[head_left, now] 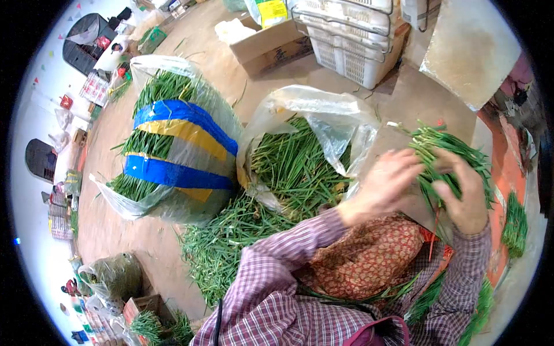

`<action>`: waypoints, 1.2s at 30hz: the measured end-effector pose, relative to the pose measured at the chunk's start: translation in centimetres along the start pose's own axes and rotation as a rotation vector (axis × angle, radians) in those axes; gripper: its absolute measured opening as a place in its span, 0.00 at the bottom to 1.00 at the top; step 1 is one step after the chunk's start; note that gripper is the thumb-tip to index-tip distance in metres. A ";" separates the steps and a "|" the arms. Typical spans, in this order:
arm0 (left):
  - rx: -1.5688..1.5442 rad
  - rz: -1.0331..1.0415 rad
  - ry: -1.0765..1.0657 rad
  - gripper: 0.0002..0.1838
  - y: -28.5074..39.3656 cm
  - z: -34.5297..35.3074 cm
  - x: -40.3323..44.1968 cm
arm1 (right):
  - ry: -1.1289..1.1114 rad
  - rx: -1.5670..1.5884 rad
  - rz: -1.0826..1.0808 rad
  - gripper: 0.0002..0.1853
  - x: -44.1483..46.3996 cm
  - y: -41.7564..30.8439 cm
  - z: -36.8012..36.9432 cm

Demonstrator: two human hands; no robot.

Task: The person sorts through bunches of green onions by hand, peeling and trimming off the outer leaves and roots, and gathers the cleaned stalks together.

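At the right, my right hand (pixel 463 193) is wrapped round a bunch of long green stalks (pixel 456 151), its thumb and fingers curled on the near side. My left hand (pixel 388 180) is slightly blurred; its fingers reach to the cut ends of the stalks, fairly straight and a little apart, palm down. Whether they touch the bunch is unclear. The bunch lies over a brown board (pixel 430 98). Left of my left hand stands an open clear plastic bag (pixel 314 98) full of green stalks.
A stuffed bag with blue and yellow bands (pixel 190 141) stands left. Loose greens (pixel 219 248) cover the floor below it. White crates (pixel 346 52) and a cardboard box (pixel 271 49) stand at the top. More green bundles (pixel 513 228) lie at the right edge.
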State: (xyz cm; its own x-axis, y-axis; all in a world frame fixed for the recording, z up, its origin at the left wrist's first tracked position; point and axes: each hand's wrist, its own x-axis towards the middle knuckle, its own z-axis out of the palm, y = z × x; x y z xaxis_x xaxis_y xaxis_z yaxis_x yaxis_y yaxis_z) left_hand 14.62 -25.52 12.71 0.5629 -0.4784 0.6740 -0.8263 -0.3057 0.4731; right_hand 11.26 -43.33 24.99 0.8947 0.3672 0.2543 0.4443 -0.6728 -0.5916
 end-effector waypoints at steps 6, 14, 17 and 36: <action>0.435 -0.790 -0.086 0.21 -10.1 -5.5 -24.3 | -0.693 -0.088 -0.120 0.15 7.8 -1.3 19.2; 0.468 -0.875 -0.545 0.16 -7.5 -8.7 -34.0 | -1.210 -0.286 -0.044 0.31 2.6 2.2 38.2; 0.424 -0.812 -0.491 0.16 -6.9 -9.5 -34.9 | -1.482 -0.318 0.036 0.25 -0.2 1.8 38.9; 0.420 -0.778 -0.479 0.28 -12.0 4.5 -32.2 | -0.902 -0.007 0.644 0.26 8.1 10.2 37.9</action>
State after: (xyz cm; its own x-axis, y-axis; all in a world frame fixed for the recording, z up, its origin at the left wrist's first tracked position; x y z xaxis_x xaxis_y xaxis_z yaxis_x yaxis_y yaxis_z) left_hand 6.34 -10.11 -17.25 0.9583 -0.2745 -0.0796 -0.2247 -0.8956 0.3839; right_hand 21.27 -22.86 -7.93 0.5983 0.2783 -0.7514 -0.0892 -0.9088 -0.4076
